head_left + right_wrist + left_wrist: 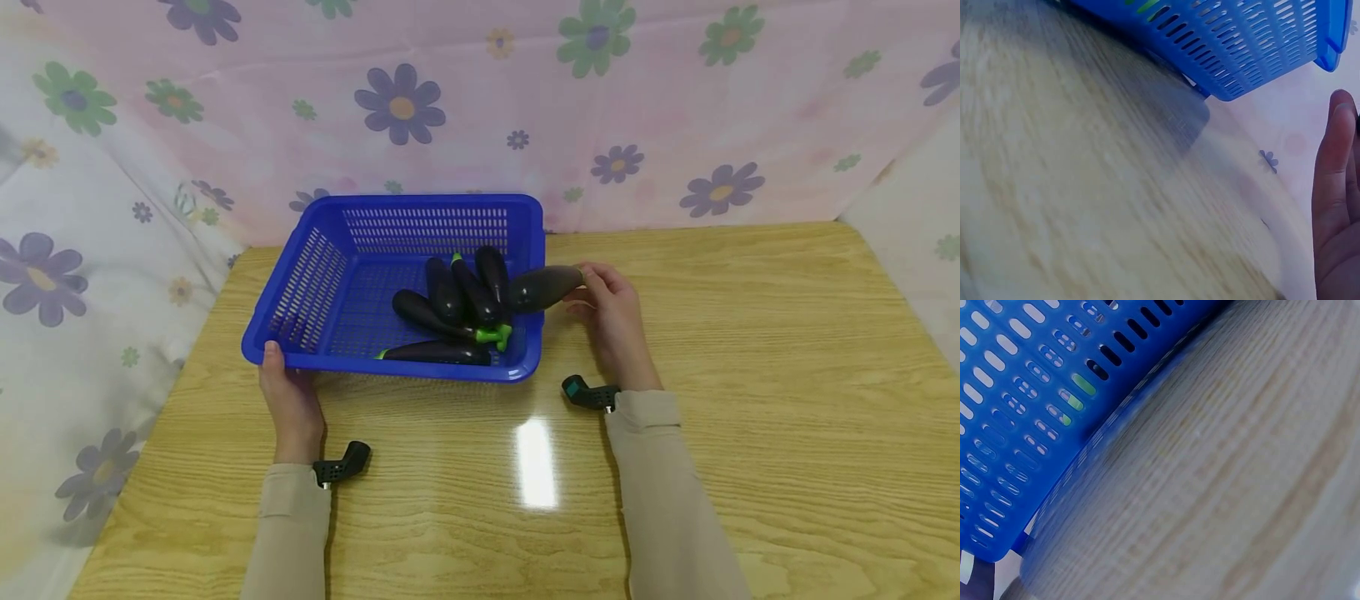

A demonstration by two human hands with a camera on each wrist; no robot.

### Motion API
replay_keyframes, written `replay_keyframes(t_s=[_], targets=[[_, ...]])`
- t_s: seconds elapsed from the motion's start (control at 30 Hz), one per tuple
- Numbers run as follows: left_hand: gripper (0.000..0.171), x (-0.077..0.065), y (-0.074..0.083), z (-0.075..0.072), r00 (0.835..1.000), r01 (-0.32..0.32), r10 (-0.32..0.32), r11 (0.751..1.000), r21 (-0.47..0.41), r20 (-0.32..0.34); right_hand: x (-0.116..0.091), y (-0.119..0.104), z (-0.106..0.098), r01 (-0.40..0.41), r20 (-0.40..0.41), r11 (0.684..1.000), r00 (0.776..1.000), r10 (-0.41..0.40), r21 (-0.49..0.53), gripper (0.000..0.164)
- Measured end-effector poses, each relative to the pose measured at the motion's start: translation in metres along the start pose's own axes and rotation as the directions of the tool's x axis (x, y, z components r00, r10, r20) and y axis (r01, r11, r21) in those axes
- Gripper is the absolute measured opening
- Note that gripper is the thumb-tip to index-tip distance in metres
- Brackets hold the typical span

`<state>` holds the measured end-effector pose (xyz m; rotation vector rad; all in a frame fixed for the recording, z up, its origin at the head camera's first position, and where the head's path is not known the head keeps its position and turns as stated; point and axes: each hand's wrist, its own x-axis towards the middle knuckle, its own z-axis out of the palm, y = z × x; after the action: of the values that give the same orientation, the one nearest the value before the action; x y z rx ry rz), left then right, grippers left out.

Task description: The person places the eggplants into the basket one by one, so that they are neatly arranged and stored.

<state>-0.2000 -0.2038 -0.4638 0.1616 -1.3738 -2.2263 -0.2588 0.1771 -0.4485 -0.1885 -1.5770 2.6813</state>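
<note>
A blue plastic basket (pixel 427 200) with slotted walls holds several dark purple eggplants (pixel 444 292) with green stems, mostly gathered in its right half. My left hand (pixel 290 408) grips the front left corner, thumb over the rim and fingers hidden beneath. At the right side, my right hand (pixel 617 321) pinches another eggplant (pixel 546 288) by its stem end. That eggplant lies sideways across the right rim, its rounded end over the basket. The right wrist view has only part of the right hand (pixel 1335 200), at its right edge, beside the basket wall (pixel 1147 31).
The basket is on a wood-grain table (pixel 765 375), close to a flowered pink cloth (pixel 480 125) hanging behind. Another flowered cloth (pixel 97 275) borders the left side. A black wrist camera (pixel 341 465) sits at the left cuff, another camera (pixel 588 393) at the right one.
</note>
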Motion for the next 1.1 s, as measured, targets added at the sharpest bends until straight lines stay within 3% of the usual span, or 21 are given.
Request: replay_keyframes(t_s=[0.23,0.8,1.1], targets=[[0.054,0.0004,-0.0003,-0.0001,1.0,0.0,0.0,1.0,-0.013,-0.006,0.0002,0.0034,0.002,0.003,0.038,0.998,0.999,0.0,-0.057,0.033],[0.053,0.0012,-0.0002,0.0009,1.0,0.002,-0.002,1.0,-0.027,0.018,0.0006,0.0073,0.0032,-0.004,0.019,0.985,1.0,0.008,-0.174,0.029],[0.051,-0.0005,0.0024,0.0009,1.0,0.018,-0.019,0.999,0.026,0.014,0.0023,0.0078,0.0033,-0.002,0.022,0.975,1.0,0.007,-0.22,0.027]])
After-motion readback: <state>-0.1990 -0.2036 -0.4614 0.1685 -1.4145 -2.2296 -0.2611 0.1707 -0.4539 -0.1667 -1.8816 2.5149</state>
